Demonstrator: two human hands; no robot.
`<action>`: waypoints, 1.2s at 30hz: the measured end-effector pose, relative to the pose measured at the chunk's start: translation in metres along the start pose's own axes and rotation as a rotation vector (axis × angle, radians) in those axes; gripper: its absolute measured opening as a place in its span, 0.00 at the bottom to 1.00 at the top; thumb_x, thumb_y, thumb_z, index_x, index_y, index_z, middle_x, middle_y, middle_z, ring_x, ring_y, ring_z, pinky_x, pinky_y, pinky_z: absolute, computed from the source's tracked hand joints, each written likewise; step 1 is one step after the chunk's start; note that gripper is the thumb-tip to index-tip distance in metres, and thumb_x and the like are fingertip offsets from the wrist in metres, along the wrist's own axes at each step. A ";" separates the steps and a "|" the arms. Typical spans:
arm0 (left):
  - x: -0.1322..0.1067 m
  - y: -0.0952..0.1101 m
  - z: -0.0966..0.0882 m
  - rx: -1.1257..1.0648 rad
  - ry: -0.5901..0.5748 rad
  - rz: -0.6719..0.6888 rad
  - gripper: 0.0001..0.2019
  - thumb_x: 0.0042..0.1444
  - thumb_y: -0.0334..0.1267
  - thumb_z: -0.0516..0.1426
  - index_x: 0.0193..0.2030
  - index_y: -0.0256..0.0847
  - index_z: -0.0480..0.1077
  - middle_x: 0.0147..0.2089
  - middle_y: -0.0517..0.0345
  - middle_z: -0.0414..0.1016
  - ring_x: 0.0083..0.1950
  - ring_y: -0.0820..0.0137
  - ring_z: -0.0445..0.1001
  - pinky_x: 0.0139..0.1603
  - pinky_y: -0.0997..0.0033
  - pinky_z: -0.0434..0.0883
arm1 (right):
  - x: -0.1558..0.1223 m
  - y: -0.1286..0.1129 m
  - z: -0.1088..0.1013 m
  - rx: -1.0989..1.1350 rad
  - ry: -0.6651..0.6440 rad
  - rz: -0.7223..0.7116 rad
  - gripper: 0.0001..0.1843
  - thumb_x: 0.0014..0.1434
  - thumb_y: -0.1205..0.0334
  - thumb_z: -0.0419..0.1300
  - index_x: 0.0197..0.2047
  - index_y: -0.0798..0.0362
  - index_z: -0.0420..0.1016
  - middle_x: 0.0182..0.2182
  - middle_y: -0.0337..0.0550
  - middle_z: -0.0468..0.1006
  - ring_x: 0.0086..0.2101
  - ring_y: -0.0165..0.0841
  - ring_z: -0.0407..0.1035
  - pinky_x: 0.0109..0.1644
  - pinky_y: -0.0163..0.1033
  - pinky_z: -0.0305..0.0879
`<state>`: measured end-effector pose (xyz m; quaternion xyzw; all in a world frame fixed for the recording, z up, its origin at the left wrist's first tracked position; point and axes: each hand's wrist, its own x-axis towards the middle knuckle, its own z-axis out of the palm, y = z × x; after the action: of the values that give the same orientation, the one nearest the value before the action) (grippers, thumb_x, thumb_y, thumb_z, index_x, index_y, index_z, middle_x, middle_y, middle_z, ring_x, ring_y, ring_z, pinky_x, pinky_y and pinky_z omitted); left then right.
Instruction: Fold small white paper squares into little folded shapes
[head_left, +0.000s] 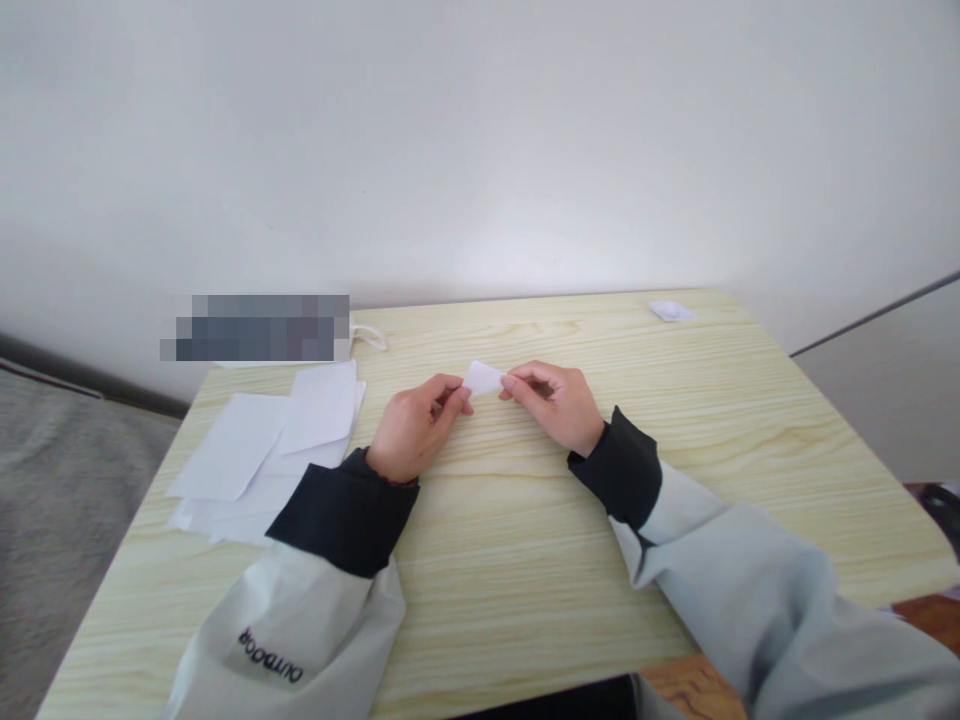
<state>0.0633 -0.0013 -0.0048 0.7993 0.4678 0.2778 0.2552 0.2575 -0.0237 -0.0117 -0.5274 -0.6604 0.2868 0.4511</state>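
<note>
A small folded piece of white paper is held just above the table, between my two hands. My left hand pinches its left corner between thumb and fingers. On the other side, my right hand grips the right corner the same way. The paper's visible face looks roughly triangular; its corners are hidden under my fingertips.
Loose white paper sheets lie overlapping at the left of the wood-grain table. Behind them is a blurred-out object with a white loop. A small folded white paper piece rests near the far right edge, by the wall.
</note>
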 end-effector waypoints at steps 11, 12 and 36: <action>0.000 -0.002 0.001 -0.016 -0.018 0.009 0.11 0.60 0.44 0.51 0.40 0.41 0.69 0.28 0.65 0.77 0.21 0.76 0.66 0.27 0.76 0.63 | 0.000 0.000 0.000 -0.011 -0.004 0.009 0.09 0.58 0.59 0.58 0.31 0.54 0.76 0.26 0.40 0.81 0.28 0.30 0.74 0.34 0.33 0.68; 0.000 -0.002 0.000 -0.015 -0.020 0.011 0.11 0.60 0.44 0.51 0.39 0.41 0.70 0.28 0.66 0.77 0.21 0.76 0.66 0.27 0.77 0.63 | 0.000 0.001 0.000 -0.010 -0.004 0.007 0.09 0.58 0.60 0.58 0.31 0.54 0.76 0.26 0.40 0.81 0.28 0.30 0.74 0.33 0.32 0.68; -0.001 -0.004 0.001 0.008 -0.028 0.054 0.12 0.59 0.45 0.52 0.35 0.40 0.70 0.27 0.65 0.76 0.21 0.77 0.66 0.24 0.77 0.62 | 0.000 0.005 0.001 -0.073 -0.083 -0.130 0.09 0.59 0.60 0.57 0.31 0.52 0.76 0.28 0.38 0.81 0.29 0.28 0.74 0.35 0.31 0.67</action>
<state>0.0611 -0.0007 -0.0078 0.8164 0.4435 0.2715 0.2511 0.2591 -0.0224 -0.0162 -0.4873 -0.7214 0.2541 0.4215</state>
